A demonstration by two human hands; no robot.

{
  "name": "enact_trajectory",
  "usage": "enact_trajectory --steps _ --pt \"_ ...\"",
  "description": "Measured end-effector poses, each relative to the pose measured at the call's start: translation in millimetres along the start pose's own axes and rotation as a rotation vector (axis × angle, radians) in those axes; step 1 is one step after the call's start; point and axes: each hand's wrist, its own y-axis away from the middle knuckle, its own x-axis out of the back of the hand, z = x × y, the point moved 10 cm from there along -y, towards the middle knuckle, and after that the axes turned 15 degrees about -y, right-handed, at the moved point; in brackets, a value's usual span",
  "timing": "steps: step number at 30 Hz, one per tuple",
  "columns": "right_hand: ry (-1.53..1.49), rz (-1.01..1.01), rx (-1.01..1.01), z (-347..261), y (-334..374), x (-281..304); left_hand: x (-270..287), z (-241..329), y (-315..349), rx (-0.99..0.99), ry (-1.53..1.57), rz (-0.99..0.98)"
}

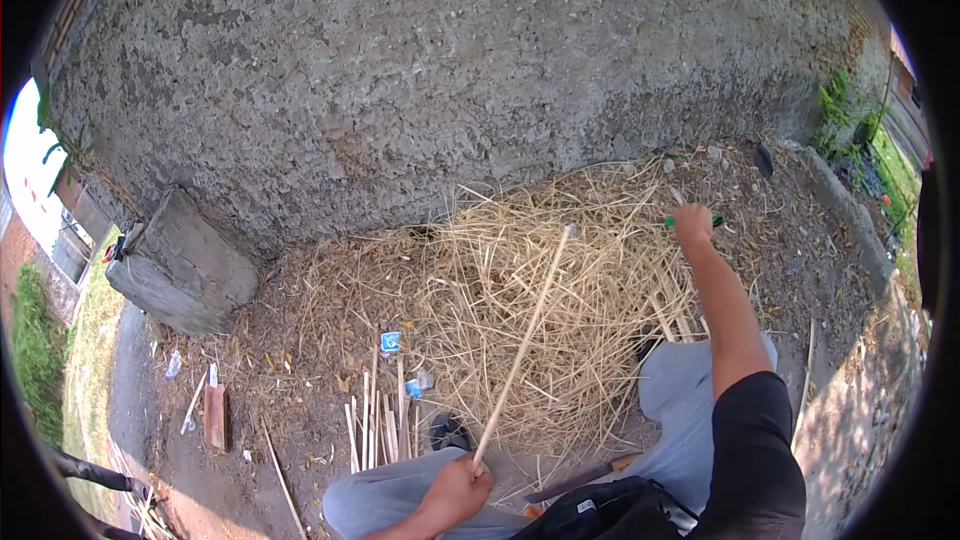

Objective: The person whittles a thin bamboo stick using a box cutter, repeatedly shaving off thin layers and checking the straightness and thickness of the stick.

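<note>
My left hand (455, 492) is closed around the lower end of a long, pale bamboo stick (527, 340). The stick slants up and away over the straw-like heap of shavings (560, 380), its far end near the top of the pile. My right hand (693, 222) is stretched out far to the right, beyond the heap's edge, in a fist around a green-handled tool (717, 223). Green shows on both sides of the fist; whether it has a blade is too small to tell. The tool and the stick are well apart.
A rough grey wall (430, 90) runs behind the heap. Left stands a concrete block (190, 260); several cut strips (370, 430) lie by my left knee, near a blue packet (389, 341) and a brick-red piece (215, 416). A long dark blade-like tool (570, 483) lies between my legs.
</note>
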Motion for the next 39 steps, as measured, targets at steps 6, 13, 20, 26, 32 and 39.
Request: enact_trajectory --steps 6,13,20,26,32,39 --pt "-0.280 -0.080 -0.031 8 46 6 -7 -41 -11 0.295 0.360 -0.194" --pt "-0.994 -0.220 0.184 -94 102 161 8 2 -16 0.241 0.704 -0.171" --pt "-1.514 -0.192 0.288 -131 186 203 68 103 -51 0.091 0.861 -0.130" --pt "-2.311 -0.334 -0.227 -137 161 158 37 116 -82 -0.048 1.200 -0.354" --pt "-2.306 -0.364 -0.091 -154 159 153 8 115 -93 -0.019 1.199 -0.512" --pt "-2.171 -0.347 -0.088 -151 169 149 2 112 -94 -0.010 1.170 -0.471"
